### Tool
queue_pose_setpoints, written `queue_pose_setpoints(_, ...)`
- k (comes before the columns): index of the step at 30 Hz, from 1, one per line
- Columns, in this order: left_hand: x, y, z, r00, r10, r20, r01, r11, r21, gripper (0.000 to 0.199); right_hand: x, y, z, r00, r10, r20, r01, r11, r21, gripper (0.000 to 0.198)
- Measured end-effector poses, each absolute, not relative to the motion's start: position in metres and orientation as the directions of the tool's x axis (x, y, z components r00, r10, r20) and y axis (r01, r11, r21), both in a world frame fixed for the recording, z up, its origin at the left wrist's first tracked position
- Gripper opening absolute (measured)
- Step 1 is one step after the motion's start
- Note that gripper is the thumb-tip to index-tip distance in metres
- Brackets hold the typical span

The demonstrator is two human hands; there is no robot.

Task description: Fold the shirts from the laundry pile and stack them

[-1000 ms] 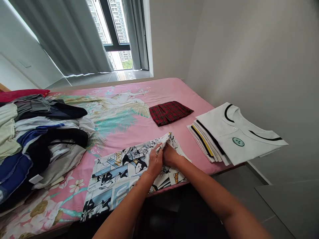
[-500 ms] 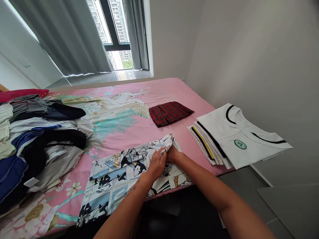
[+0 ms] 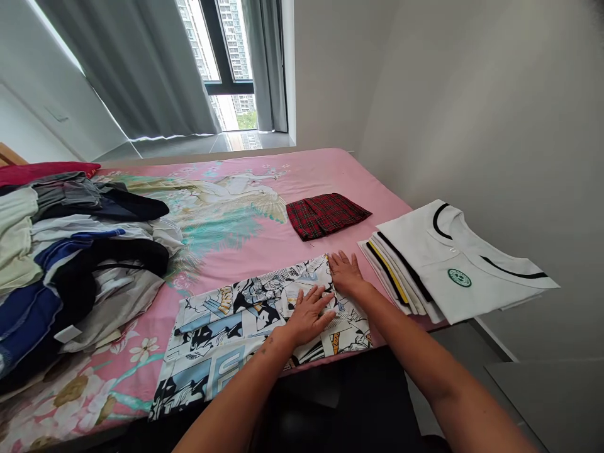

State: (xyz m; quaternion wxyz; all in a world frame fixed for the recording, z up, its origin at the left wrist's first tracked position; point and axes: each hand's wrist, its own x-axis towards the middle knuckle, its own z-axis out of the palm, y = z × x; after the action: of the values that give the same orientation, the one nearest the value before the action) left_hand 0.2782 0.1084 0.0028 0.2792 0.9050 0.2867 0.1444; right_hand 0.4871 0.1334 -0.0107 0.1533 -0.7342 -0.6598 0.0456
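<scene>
The printed cloth (image 3: 257, 318) is laid along the near edge of the bed (image 3: 221, 275), its right end touched by the spread left hand (image 3: 311, 318) and right hand (image 3: 346, 275), presumably so it is kept flat.

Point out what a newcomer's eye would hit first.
Probably the comic-print cloth on the near edge of the pink bedspread, left hand flat on it, right hand at its right edge. Next, the white shirt with a round green badge, topping the folded stack on the right. The red plaid garment beyond the cloth stands out too.
</scene>
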Motion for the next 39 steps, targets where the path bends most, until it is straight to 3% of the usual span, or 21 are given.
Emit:
queue_pose_setpoints(3, 0.269, 0.126, 0.006, 0.687, 0.679, 0.259, 0.441, -0.673, 0.594, 0.039, 0.490, 0.131, 0.007, 0.242, 0.944, 0.224, 0.933, -0.163, -0.320, 0.037)
queue_pose_setpoints(6, 0.262, 0.148, 0.001, 0.577, 0.741, 0.344, 0.531, -0.660, 0.532, 0.039, 0.467, 0.131, 0.024, 0.164, 0.945, 0.283, 0.944, -0.066, -0.323, 0.037)
queue_pose_setpoints(9, 0.257, 0.163, -0.009, 0.543, 0.797, 0.266, 0.679, -0.602, 0.420, 0.043, 0.424, 0.136, 0.027, -0.022, 0.963, 0.267, 0.943, 0.109, -0.315, 0.038)
queue_pose_setpoints(11, 0.255, 0.166, -0.015, 0.511, 0.843, 0.167, 0.770, -0.535, 0.347, 0.045, 0.404, 0.140, 0.018, -0.075, 0.982, 0.172, 0.944, 0.125, -0.305, 0.043)
queue_pose_setpoints(14, 0.251, 0.162, -0.020, 0.481, 0.874, 0.073, 0.837, -0.482, 0.260, 0.057, 0.405, 0.143, -0.001, 0.139, 0.989, -0.046, 0.960, -0.146, -0.240, 0.062)
queue_pose_setpoints(17, 0.249, 0.159, -0.021, 0.484, 0.873, 0.055, 0.849, -0.484, 0.213, 0.066, 0.429, 0.142, -0.011, 0.369, 0.918, -0.144, 0.905, -0.391, -0.169, 0.078)
queue_pose_setpoints(21, 0.250, 0.157, -0.021, 0.485, 0.872, 0.060, 0.852, -0.487, 0.192, 0.069, 0.434, 0.136, -0.001, 0.382, 0.922, -0.057, 0.910, -0.386, -0.152, 0.074)
queue_pose_setpoints(24, 0.251, 0.157, -0.022, 0.481, 0.874, 0.066, 0.855, -0.485, 0.183, 0.068, 0.414, 0.136, 0.007, 0.163, 0.984, 0.065, 0.977, -0.152, -0.149, 0.064)
queue_pose_setpoints(26, 0.252, 0.157, -0.022, 0.477, 0.876, 0.066, 0.858, -0.481, 0.180, 0.067, 0.406, 0.138, 0.004, 0.038, 0.999, 0.029, 0.987, -0.033, -0.156, 0.061)
queue_pose_setpoints(30, 0.251, 0.157, -0.022, 0.489, 0.872, 0.042, 0.854, -0.487, 0.184, 0.069, 0.423, 0.144, -0.012, 0.183, 0.976, -0.122, 0.963, -0.203, -0.178, 0.061)
queue_pose_setpoints(33, 0.251, 0.157, -0.023, 0.483, 0.875, 0.039, 0.856, -0.481, 0.192, 0.069, 0.440, 0.142, -0.013, 0.261, 0.954, -0.149, 0.940, -0.286, -0.184, 0.062)
queue_pose_setpoints(36, 0.252, 0.155, -0.023, 0.463, 0.886, 0.026, 0.863, -0.457, 0.217, 0.072, 0.432, 0.130, -0.002, 0.285, 0.954, -0.092, 0.931, -0.298, -0.209, 0.061)
queue_pose_setpoints(39, 0.253, 0.154, -0.019, 0.476, 0.879, -0.017, 0.849, -0.454, 0.269, 0.072, 0.400, 0.109, 0.008, 0.215, 0.976, 0.043, 0.953, -0.200, -0.230, 0.057)
